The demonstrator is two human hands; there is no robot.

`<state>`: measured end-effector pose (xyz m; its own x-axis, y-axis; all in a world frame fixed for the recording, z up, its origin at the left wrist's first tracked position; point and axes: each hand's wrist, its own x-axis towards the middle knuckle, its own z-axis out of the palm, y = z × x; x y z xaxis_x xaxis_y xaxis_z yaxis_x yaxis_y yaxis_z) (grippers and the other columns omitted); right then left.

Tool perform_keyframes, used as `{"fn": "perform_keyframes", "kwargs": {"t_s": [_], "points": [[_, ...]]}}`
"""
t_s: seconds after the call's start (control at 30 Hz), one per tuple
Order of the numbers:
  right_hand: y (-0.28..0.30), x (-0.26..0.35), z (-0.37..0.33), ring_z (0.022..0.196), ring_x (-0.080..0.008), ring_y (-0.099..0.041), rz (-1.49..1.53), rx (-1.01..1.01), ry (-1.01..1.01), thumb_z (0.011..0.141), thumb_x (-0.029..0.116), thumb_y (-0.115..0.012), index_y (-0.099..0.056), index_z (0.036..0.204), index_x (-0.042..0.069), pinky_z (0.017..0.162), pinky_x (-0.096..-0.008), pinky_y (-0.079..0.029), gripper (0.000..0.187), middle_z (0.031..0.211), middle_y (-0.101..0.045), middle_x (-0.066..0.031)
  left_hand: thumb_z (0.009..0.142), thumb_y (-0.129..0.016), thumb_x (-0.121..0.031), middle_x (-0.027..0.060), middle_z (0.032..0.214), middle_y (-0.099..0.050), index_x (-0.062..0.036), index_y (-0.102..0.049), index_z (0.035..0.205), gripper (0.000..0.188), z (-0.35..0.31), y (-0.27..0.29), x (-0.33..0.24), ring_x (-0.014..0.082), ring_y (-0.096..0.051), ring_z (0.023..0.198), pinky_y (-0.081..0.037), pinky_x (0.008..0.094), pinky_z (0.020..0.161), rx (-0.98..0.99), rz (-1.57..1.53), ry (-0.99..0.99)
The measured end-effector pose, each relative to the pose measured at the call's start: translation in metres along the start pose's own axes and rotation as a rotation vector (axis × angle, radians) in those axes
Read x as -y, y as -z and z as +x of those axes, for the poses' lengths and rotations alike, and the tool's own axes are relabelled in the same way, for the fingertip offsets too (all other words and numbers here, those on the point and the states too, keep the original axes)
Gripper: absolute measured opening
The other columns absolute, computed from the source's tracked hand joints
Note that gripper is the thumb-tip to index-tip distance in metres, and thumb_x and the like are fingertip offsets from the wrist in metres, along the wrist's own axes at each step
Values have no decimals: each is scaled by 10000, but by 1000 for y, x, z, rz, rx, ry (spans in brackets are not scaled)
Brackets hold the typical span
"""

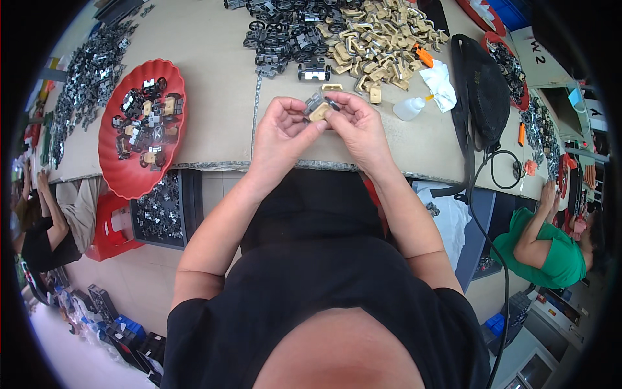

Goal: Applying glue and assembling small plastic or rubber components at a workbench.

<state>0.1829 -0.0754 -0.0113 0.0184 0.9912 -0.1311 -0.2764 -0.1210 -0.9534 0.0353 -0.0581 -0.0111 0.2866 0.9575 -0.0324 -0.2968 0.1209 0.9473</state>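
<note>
Between them, my left hand [284, 129] and my right hand [357, 123] hold a small toy vehicle chassis [315, 104] with a tan plastic part [319, 113] against it, just above the table's front edge. Fingers and thumbs of both hands are closed on the piece, hiding some of it. Just beyond my hands lie a loose tan part [332, 87] and a dark chassis with wheels [314, 70]. Behind these spread a heap of dark wheeled chassis [291, 39] and, to its right, a heap of tan parts [382, 39].
A red scalloped tray [175, 84] with several assembled pieces stands at left, beside a pile of dark parts [97, 71]. To the right are a white squeeze bottle [409, 109], a white tissue [440, 85], an orange tool [424, 56] and a black bag [487, 91]. Co-workers sit at both sides.
</note>
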Motion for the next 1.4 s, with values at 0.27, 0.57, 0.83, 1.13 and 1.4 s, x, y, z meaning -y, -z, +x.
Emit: {"fn": "perform_keyframes", "kwargs": {"t_s": [0.27, 0.57, 0.83, 1.13, 1.4], "points": [[-2, 4, -4, 822, -70, -563, -35, 41, 7, 791, -35, -569, -530, 1109, -34, 748, -200, -463, 320, 936, -598, -69, 790, -586, 11, 45, 871, -584, 21, -496, 1008, 236, 6, 2, -15, 60, -566, 780, -466, 190, 724, 92, 75, 138], [-4, 1, -5, 860, -83, -557, -72, 20, -13, 761, -40, -597, -480, 1158, -42, 791, -202, -451, 414, 969, -582, -65, 779, -590, 16, 60, 879, -588, 19, -498, 960, 202, 4, 7, -3, 66, -573, 774, -474, 194, 710, 98, 173, 93], [3, -6, -21, 816, -104, -566, 11, -32, 183, 823, -11, -553, -466, 1158, -45, 765, -232, -475, 348, 962, -584, -90, 768, -638, -5, 52, 934, -579, 0, -524, 1030, 286, -8, 53, -26, 111, -566, 833, -471, 228, 715, -240, 538, -404], [65, 12, -43, 685, -30, -464, -177, -556, 478, 859, 25, -538, -504, 1032, -11, 603, -161, -388, 179, 868, -524, -12, 732, -657, -117, 92, 934, -619, -31, -616, 969, 256, -2, 124, -104, 239, -578, 868, -441, 342, 781, -687, 1575, -734], [84, 8, -19, 880, -138, -511, -357, -582, 510, 789, 19, -605, -437, 1102, -29, 797, -267, -423, 359, 1017, -524, -97, 694, -637, -55, 59, 889, -570, -64, -614, 935, 241, 38, -26, -14, 235, -521, 829, -417, 342, 733, 89, 1365, -882]]}}
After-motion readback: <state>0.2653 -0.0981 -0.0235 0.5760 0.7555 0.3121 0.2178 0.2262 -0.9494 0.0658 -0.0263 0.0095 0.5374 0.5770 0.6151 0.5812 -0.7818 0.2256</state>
